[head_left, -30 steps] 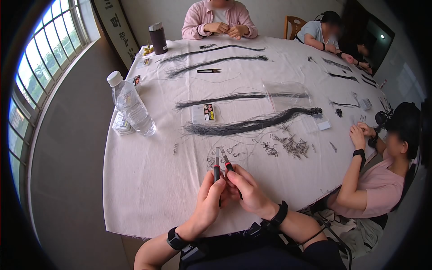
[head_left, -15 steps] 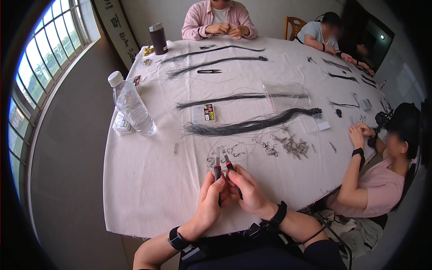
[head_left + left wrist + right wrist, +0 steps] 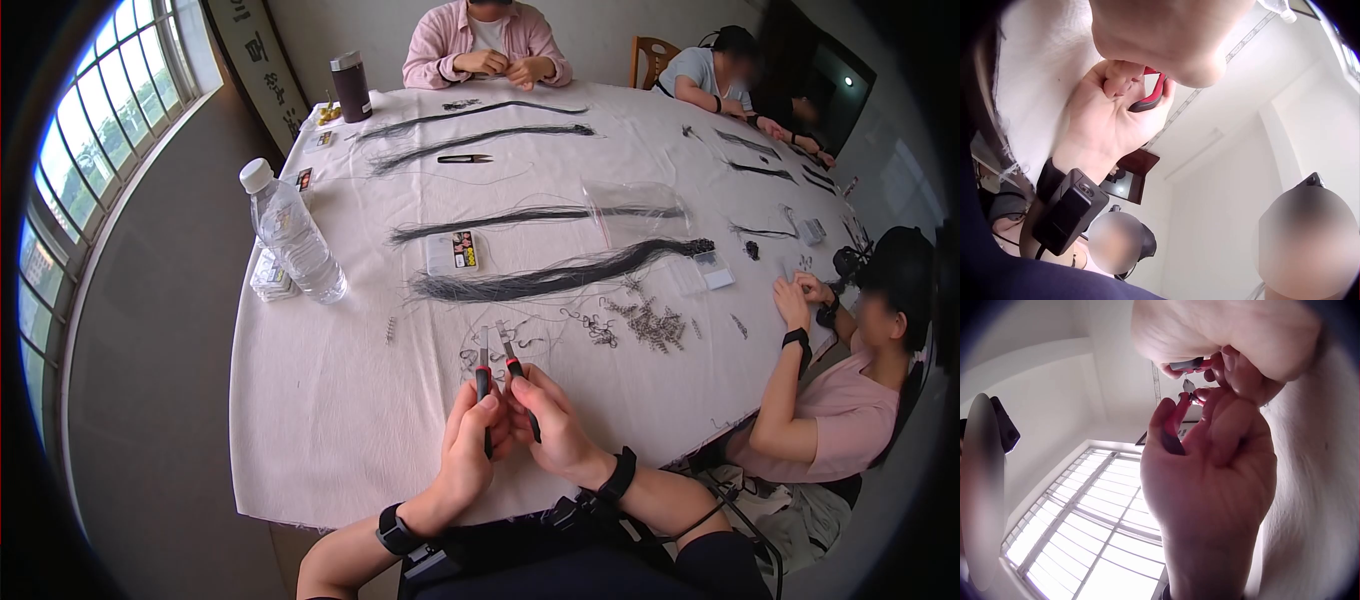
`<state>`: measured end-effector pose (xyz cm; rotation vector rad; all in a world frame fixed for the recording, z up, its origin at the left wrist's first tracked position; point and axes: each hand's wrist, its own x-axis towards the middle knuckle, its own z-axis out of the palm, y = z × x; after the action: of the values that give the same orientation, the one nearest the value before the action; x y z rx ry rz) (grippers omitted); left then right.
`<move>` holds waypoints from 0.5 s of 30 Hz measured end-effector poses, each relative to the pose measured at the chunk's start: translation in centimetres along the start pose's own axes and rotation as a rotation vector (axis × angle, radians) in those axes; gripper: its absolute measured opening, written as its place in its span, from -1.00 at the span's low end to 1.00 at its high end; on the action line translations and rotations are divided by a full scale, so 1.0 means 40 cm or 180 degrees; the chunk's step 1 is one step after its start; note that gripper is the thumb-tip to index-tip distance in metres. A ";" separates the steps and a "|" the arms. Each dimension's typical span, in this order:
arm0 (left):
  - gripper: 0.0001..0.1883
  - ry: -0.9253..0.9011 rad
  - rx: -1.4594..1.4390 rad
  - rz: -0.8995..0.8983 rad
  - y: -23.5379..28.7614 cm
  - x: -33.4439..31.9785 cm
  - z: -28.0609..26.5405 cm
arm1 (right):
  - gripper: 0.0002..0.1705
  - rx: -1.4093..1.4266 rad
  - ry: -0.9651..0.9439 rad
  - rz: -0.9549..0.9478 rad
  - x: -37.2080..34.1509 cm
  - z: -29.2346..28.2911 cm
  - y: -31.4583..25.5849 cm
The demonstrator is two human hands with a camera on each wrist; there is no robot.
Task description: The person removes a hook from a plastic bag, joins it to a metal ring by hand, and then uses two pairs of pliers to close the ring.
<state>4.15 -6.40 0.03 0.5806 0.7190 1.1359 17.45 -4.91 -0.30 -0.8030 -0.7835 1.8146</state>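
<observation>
Two pliers with red and black handles are held with their metal tips pointing away over the tablecloth, slightly apart. My left hand [image 3: 466, 445] grips the left pliers [image 3: 484, 378]; my right hand [image 3: 560, 428] holds the right pliers [image 3: 514, 367]. Both hands are close together, thumbs on the handles. Small hooked wire pieces [image 3: 468, 356] lie around the tips. In the left wrist view, my right hand [image 3: 1107, 119] has its fingers curled by a handle [image 3: 1150, 99]. The right wrist view shows my left hand [image 3: 1210, 462] around a red handle [image 3: 1177, 420]; whether anything is between the tips is unclear.
Beyond the hands lie a thick black strand bundle [image 3: 540, 278], a clear box [image 3: 440, 254] and a pile of springs [image 3: 655, 328]. A water bottle [image 3: 295, 235] stands left, a dark tumbler [image 3: 352, 88] behind it. Several people sit around the table.
The right pliers have shifted slightly to the right, so the gap between the two tips has widened a little. Both hands keep their grips.
</observation>
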 end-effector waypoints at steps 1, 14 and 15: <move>-0.81 -0.0003 -0.0008 -0.0004 0.001 0.000 0.000 | -0.80 -0.0001 0.0000 -0.0001 0.000 0.000 0.000; -0.84 0.0070 -0.0044 -0.0408 0.009 0.009 -0.006 | -0.77 -0.0133 -0.0005 0.0211 0.007 -0.016 -0.015; -0.84 0.0072 -0.0046 -0.0399 0.019 0.012 -0.013 | -0.75 -0.0041 0.0014 0.0464 0.008 -0.024 -0.025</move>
<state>3.41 -5.68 0.14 0.5042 0.7558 1.0319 18.62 -4.14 -0.12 -0.8919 -0.7510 1.9376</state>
